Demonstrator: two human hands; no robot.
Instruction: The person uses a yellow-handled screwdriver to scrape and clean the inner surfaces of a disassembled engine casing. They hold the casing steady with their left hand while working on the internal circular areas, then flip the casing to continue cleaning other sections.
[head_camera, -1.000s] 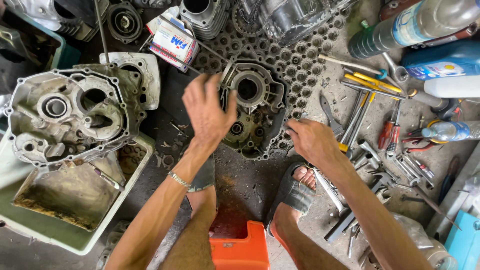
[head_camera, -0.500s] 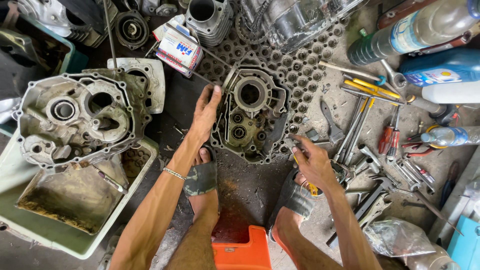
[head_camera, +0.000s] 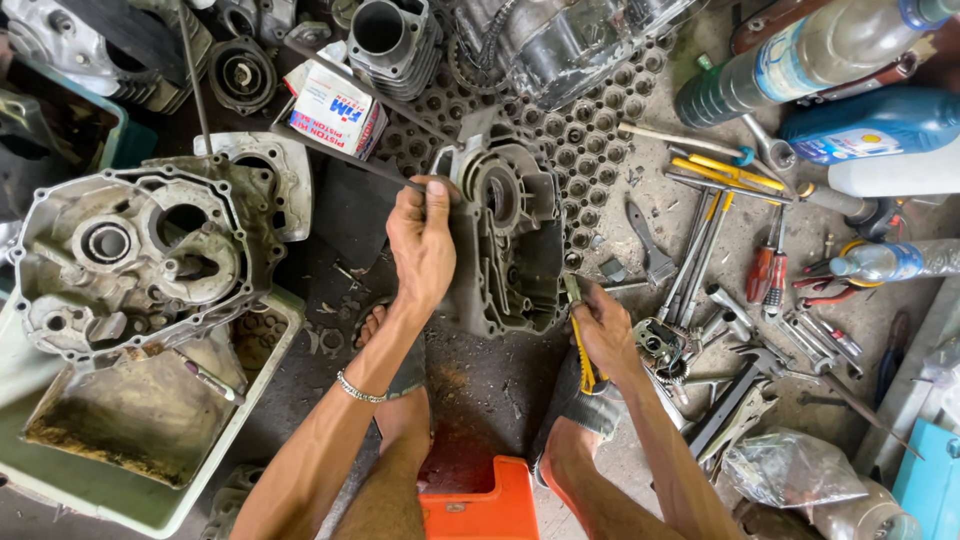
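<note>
Left hand (head_camera: 422, 245) grips the tilted engine crankcase half (head_camera: 510, 235) by its edge; right hand (head_camera: 605, 330) clasps a yellow-handled tool (head_camera: 580, 345).

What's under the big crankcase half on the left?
The big crankcase half rests across the rim of a pale green tray. Below it the tray shows brown oily residue and a small tool. Whatever lies directly beneath the casing is covered.

Grimy workshop floor (head_camera: 480, 390) bears scattered wrenches (head_camera: 700, 250), an engine casing (head_camera: 510, 240), bottles (head_camera: 800, 60) and a tray (head_camera: 150, 490).
</note>
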